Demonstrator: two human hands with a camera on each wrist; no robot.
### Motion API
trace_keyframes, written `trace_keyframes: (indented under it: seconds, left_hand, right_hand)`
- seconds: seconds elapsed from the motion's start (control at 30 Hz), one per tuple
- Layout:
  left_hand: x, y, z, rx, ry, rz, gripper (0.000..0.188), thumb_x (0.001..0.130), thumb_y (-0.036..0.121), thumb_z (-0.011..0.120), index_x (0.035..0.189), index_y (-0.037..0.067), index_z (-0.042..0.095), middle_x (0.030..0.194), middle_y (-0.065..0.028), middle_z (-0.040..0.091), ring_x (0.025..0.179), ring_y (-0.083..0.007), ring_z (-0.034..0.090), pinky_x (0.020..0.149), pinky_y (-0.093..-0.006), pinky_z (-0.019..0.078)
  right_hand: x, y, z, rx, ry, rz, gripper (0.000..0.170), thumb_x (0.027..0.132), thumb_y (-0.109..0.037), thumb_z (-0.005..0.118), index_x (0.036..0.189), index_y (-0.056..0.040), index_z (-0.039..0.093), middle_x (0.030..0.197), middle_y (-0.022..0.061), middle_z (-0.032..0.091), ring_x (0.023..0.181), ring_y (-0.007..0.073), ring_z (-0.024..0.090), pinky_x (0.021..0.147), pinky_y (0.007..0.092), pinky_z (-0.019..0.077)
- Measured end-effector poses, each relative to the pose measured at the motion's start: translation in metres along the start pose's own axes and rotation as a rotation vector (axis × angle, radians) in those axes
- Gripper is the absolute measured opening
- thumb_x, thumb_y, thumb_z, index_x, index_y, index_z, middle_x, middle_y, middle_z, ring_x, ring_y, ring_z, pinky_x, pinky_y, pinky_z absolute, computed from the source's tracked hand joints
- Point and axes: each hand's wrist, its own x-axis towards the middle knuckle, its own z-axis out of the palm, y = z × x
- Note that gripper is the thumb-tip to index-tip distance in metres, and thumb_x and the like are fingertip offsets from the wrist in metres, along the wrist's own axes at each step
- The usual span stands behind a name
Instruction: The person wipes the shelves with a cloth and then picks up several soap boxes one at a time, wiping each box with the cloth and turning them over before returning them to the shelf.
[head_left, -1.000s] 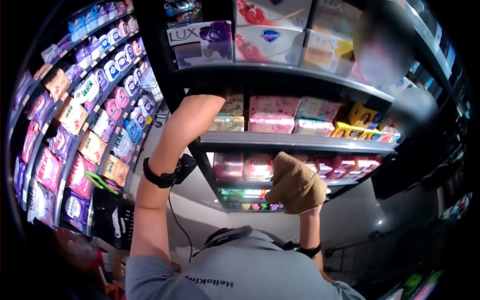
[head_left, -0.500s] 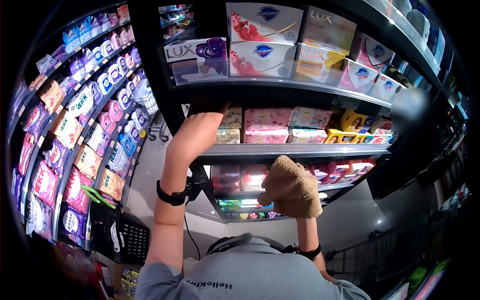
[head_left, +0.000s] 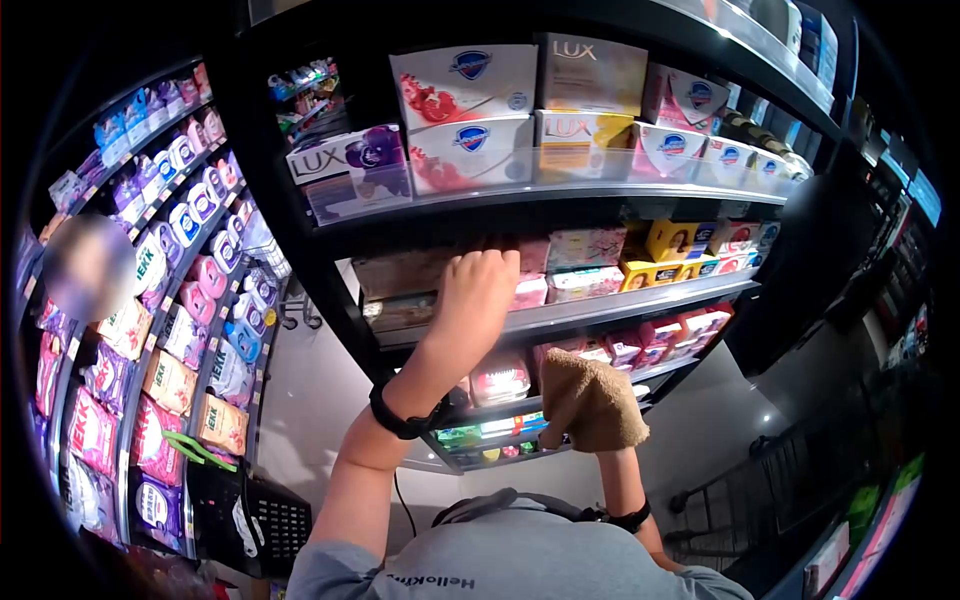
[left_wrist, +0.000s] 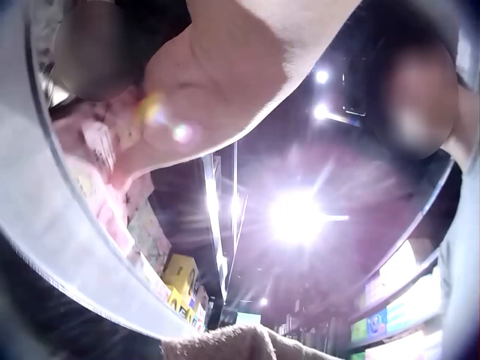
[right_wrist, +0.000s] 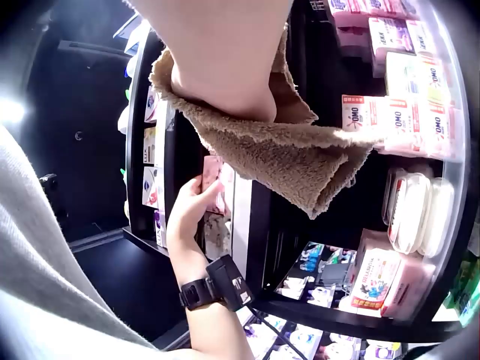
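My left hand (head_left: 482, 288) reaches into the middle shelf, its fingertips hidden among pink packs (head_left: 530, 290). In the right wrist view, the thumb and a finger of the left hand (right_wrist: 189, 214) touch a pink pack (right_wrist: 212, 171); whether they grip it is unclear. The left wrist view shows the same pink packs (left_wrist: 105, 196) beside the hand. A brown cloth (head_left: 590, 402) is wrapped around my right hand in front of the lower shelf. In the right wrist view, my right hand (right_wrist: 229, 94) goes into the folds of the cloth (right_wrist: 281, 161), which hide its fingers.
Soap boxes (head_left: 475, 155) stand above on a shelf with a clear front lip. Yellow boxes (head_left: 650, 273) sit right of the pink packs. To the left are shelves of detergent bags (head_left: 93, 428) and a black basket (head_left: 275, 520); a cart (head_left: 790, 480) stands at right.
My left hand has moved right along the middle shelf, from the beige packs to the pink ones. The cloth and right hand hang slightly lower in the head view.
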Motion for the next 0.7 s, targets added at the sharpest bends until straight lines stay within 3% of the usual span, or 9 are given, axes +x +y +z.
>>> trace_keyframes:
  seconds: [0.03, 0.13, 0.23, 0.27, 0.37, 0.4, 0.47, 0.5, 0.7]
  left_hand:
    - [-0.002, 0.004, 0.002, -0.024, 0.061, -0.038, 0.012, 0.073, 0.015, 0.056, 0.073, 0.006, 0.049, 0.074, -0.0093, 0.051, 0.076, -0.0253, 0.051, 0.068, -0.0356, 0.0386]
    - [-0.006, 0.011, -0.012, -0.14, 0.21, 0.041, 0.026, 0.063, -0.001, 0.055, 0.088, 0.003, 0.052, 0.084, -0.0105, 0.049, 0.081, -0.0263, 0.048, 0.074, -0.0366, 0.0381]
    - [-0.019, 0.013, -0.007, -0.281, 0.285, 0.065, 0.037, 0.06, -0.005, 0.053, 0.096, 0.002, 0.051, 0.093, -0.0108, 0.05, 0.089, -0.0268, 0.048, 0.08, -0.0361, 0.0371]
    - [-0.025, 0.015, -0.008, -0.296, 0.378, 0.076, 0.042, 0.055, -0.008, 0.056, 0.096, 0.002, 0.05, 0.099, -0.0112, 0.052, 0.093, -0.0284, 0.048, 0.082, -0.0361, 0.0379]
    - [-0.046, 0.022, -0.027, -0.81, 0.402, -0.049, 0.05, 0.054, -0.003, 0.071, 0.098, 0.004, 0.05, 0.095, -0.0113, 0.055, 0.09, -0.024, 0.054, 0.078, -0.0312, 0.0428]
    - [-0.059, 0.021, -0.033, -0.917, 0.314, -0.085, 0.047, 0.065, 0.007, 0.069, 0.105, 0.002, 0.045, 0.096, -0.0136, 0.056, 0.085, -0.0256, 0.057, 0.074, -0.0303, 0.0447]
    - [-0.071, 0.024, -0.033, -1.36, 0.253, -0.144, 0.056, 0.069, 0.015, 0.069, 0.112, -0.001, 0.038, 0.096, -0.0134, 0.056, 0.087, -0.0195, 0.056, 0.075, -0.0274, 0.0434]
    - [-0.075, 0.024, -0.034, -1.356, 0.244, -0.17, 0.061, 0.072, 0.02, 0.067, 0.116, -0.004, 0.032, 0.098, -0.0129, 0.055, 0.091, -0.0163, 0.053, 0.077, -0.0266, 0.0421]
    - [-0.086, 0.037, -0.033, -1.441, 0.309, -0.248, 0.073, 0.078, 0.021, 0.059, 0.13, -0.003, 0.013, 0.115, -0.0148, 0.044, 0.103, -0.018, 0.045, 0.087, -0.0282, 0.0357]
  right_hand:
    - [-0.004, -0.001, 0.004, -0.035, 0.128, 0.178, 0.014, 0.057, -0.006, 0.062, 0.069, -0.0036, 0.054, 0.063, 0.0035, 0.055, 0.055, 0.0155, 0.052, 0.053, 0.0236, 0.0414]
    - [0.014, -0.046, 0.002, -0.551, 0.003, 0.294, 0.019, 0.051, -0.007, 0.059, 0.061, -0.0062, 0.042, 0.051, 0.0072, 0.04, 0.05, 0.0237, 0.047, 0.044, 0.0287, 0.0354]
    - [0.006, -0.035, 0.0, -0.672, -0.039, 0.294, 0.03, 0.05, -0.003, 0.057, 0.075, -0.0078, 0.04, 0.058, 0.0122, 0.042, 0.062, 0.0339, 0.049, 0.051, 0.0361, 0.0392]
    - [0.015, -0.047, -0.003, -0.737, -0.208, 0.447, 0.057, 0.046, 0.004, 0.061, 0.094, -0.0127, 0.037, 0.072, 0.0105, 0.054, 0.076, 0.0341, 0.053, 0.055, 0.0428, 0.0407]
    - [0.016, -0.042, -0.001, -0.647, -0.125, 0.466, 0.057, 0.044, 0.002, 0.059, 0.095, -0.0122, 0.036, 0.069, 0.0099, 0.052, 0.074, 0.0339, 0.052, 0.055, 0.0447, 0.0399]
    - [0.02, -0.052, -0.004, -0.715, -0.136, 0.338, 0.031, 0.049, -0.004, 0.058, 0.078, -0.0113, 0.053, 0.072, 0.0092, 0.052, 0.078, 0.0309, 0.052, 0.059, 0.0358, 0.0428]
    - [0.035, -0.07, -0.011, -0.804, -0.234, 0.198, 0.023, 0.052, -0.007, 0.061, 0.075, -0.0131, 0.058, 0.082, 0.0065, 0.056, 0.083, 0.027, 0.053, 0.064, 0.0328, 0.0439]
    - [0.019, -0.048, -0.009, -0.865, -0.013, 0.023, 0.037, 0.058, -0.013, 0.065, 0.094, -0.0128, 0.058, 0.094, 0.0064, 0.056, 0.086, 0.0228, 0.054, 0.072, 0.0293, 0.044]
    - [-0.031, 0.008, 0.024, -0.126, 0.383, 0.173, 0.045, 0.079, -0.018, 0.047, 0.119, -0.0065, 0.033, 0.118, 0.0087, 0.04, 0.103, 0.0224, 0.043, 0.087, 0.032, 0.037]
